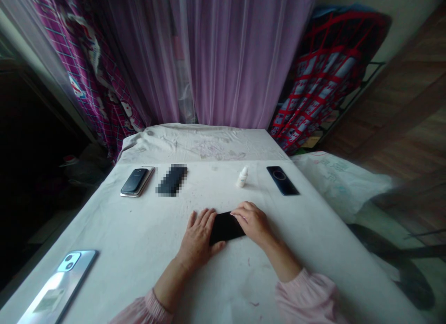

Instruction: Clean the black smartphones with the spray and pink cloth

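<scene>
A black smartphone [226, 227] lies flat, dark side up, on the white tablecloth. My left hand [199, 238] holds its left end, fingers over the far left corner and thumb along the near edge. Bent over the phone's right end is my right hand [253, 222], its fingers pressed together at the dark surface near the far edge. Whether a small thing is pinched in them is hidden. Beyond the phone stands a small white dropper bottle [242, 177], upright and touched by neither hand.
A dark phone [283, 181] lies at the back right. Back left are two stacked phones [136, 181] and a pixelated dark object [172, 180]. A silvery phone [61, 287] is at the near left. The white tablecloth [146, 249] ends at purple curtains [240, 59]; a plastic bag [341, 180] hangs right.
</scene>
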Tool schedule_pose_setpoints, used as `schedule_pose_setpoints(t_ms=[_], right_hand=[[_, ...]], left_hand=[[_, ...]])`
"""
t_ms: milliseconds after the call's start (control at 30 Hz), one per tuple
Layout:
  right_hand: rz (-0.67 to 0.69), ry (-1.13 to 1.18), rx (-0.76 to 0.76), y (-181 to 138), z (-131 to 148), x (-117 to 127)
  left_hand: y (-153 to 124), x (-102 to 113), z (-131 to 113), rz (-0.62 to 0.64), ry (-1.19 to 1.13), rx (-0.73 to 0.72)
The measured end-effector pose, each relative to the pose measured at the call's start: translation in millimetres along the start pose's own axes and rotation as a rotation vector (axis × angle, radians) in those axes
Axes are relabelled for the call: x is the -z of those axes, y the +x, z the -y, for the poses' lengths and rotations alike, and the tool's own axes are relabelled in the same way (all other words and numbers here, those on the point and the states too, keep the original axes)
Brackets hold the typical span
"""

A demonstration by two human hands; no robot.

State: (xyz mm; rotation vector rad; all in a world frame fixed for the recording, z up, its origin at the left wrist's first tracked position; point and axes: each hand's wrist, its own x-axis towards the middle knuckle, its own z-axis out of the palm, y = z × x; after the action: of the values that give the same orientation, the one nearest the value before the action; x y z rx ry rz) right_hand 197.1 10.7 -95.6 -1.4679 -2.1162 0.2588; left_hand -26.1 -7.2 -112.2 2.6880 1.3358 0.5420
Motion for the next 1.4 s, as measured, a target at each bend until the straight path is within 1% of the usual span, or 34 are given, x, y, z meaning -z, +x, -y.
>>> schedule_pose_setpoints(t_ms=[133, 200, 267, 433, 500, 567, 633, 767, 833, 900, 1033, 1133, 1267, 1400], right_hand=[[-0.016, 0.06, 0.004, -33, 1, 7], [-0.015, 0.064, 0.001, -38, 2, 9], [-0.011, 0.045, -0.005, -31, 2, 9], [-0.037, -0.028, -0.058, 4, -1, 1], [-0.05, -0.027, -0.072, 7, -2, -1], [-0.056, -0.003, -0.071, 0, -3, 0], [-0.052, 0.038, -0.066, -15, -2, 3], [-0.045, 0.121, -0.057, -45, 0, 8], [-0.051, 0.141, -0.053, -52, 2, 8], [-0.058, 0.145, -0.053, -54, 3, 8], [-0.045, 0.147, -0.069, -53, 4, 9], [-0.025, 0.149, -0.092, -49, 2, 10], [-0.069, 0.11, -0.131, -30, -8, 6], [-0.101, 0.083, -0.168, -8, -18, -1]], left_hand=[[0, 2, -1, 0.016, -0.014, 0.005], [0, 2, 0, 0.02, -0.018, 0.008], [0, 2, 1, 0.027, -0.019, 0.004], [2, 3, 1, 0.055, -0.023, 0.013], [2, 3, 1, 0.059, -0.025, 0.019], [2, 4, 1, 0.055, -0.029, 0.02], [2, 6, 2, 0.055, -0.036, 0.018], [3, 12, 2, 0.121, -0.042, 0.036], [6, 15, -2, 0.157, -0.026, 0.069], [8, 15, -8, 0.165, -0.003, 0.086], [14, 8, -19, 0.122, 0.004, 0.025], [17, 4, -23, 0.097, 0.002, 0.007], [17, 5, -22, 0.116, 0.016, 0.002], [17, 6, -23, 0.1, 0.04, 0.012]])
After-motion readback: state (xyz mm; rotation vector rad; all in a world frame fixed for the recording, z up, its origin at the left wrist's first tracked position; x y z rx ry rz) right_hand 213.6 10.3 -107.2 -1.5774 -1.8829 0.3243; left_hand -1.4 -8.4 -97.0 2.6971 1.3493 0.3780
